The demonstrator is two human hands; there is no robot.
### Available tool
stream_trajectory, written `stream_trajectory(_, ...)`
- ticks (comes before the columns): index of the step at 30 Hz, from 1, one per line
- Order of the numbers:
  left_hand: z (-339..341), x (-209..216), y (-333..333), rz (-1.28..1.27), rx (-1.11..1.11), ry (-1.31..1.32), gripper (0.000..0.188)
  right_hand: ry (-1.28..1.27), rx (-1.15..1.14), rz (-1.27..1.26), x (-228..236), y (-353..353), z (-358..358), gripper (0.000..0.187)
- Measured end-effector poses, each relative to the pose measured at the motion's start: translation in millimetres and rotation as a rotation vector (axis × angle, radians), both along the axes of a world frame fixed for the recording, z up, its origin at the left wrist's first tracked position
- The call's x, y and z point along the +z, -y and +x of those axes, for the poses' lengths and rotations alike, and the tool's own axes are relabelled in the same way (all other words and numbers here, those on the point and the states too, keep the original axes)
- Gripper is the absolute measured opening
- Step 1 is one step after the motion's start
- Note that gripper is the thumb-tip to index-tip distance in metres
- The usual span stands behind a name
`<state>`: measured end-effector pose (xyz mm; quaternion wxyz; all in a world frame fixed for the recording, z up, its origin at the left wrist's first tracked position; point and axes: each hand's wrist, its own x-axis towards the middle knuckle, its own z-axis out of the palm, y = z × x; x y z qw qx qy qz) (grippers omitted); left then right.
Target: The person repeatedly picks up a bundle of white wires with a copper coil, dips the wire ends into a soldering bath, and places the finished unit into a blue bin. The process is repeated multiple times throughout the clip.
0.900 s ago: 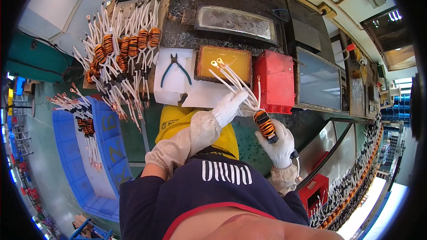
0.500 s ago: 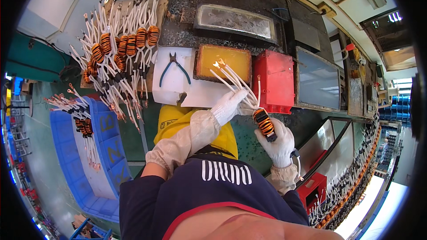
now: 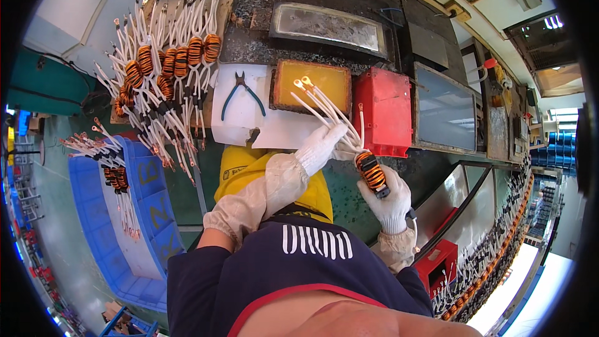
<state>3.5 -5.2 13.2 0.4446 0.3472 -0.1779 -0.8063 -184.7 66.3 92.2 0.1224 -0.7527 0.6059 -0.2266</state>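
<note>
- Head view: I am looking down past a navy top with red trim [image 3: 249, 274] at two hands in white knitted gloves.
- Left hand [image 3: 319, 148]: its fingers are closed around a bundle of long white insulated wires [image 3: 342, 126], just above the coil.
- Right hand [image 3: 392, 201]: its fingers are wrapped round an orange-and-black wound ring-shaped coil [image 3: 370, 171], gripping it at the lower right. I make out the coil tilted, in front of the tabletop's near edge, its wires running up and to the left.
- Ring-shaped copper-coloured terminals [image 3: 306, 80] tip the wires; some appear over a brown-rimmed rectangular tray of yellow material [image 3: 274, 84]. I cannot tell whether they touch it. One wire stands apart from the rest, near the red box.
- Red plastic box [image 3: 385, 112]: just right of the tray.
- Pliers with dark teal handles [image 3: 241, 82]: on a white sheet [image 3: 287, 128], left of the tray, handles spread toward the person.
- Dark, stained tabletop [image 3: 249, 43]: behind the tray it carries a grey metal-framed rectangular panel [image 3: 331, 28].
- To the left I see a heap of similar orange-and-black coils with white leads [image 3: 168, 65]; below it, a blue plastic bin [image 3: 156, 212] holds more.
</note>
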Motion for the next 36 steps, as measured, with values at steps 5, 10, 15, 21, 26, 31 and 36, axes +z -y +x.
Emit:
stream_trajectory(5,11,28,2,-0.157,-0.036,0.574,0.040,0.287,-0.136,0.173,-27,-2,0,0.045)
stream_trajectory(10,21,14,10,-0.227,-0.056,0.885,0.051,0.449,-0.227,0.307,-58,4,5,0.042)
stream_trajectory(15,25,-17,20,-0.268,-0.051,0.967,0.050,0.451,-0.240,0.353,-61,11,12,0.040)
stream_trajectory(21,25,-27,21,-0.265,-0.033,0.997,0.047,0.484,-0.235,0.355,-68,15,10,0.041)
stream_trajectory(26,24,-30,19,-0.277,-0.058,0.971,0.058,0.500,-0.217,0.335,-71,14,8,0.042)
stream_trajectory(31,21,4,15,-0.179,-0.052,0.865,0.047,0.478,-0.212,0.336,-60,13,4,0.041)
stream_trajectory(36,12,11,21,-0.237,-0.042,0.780,0.049,0.397,-0.138,0.183,-35,16,-4,0.042)
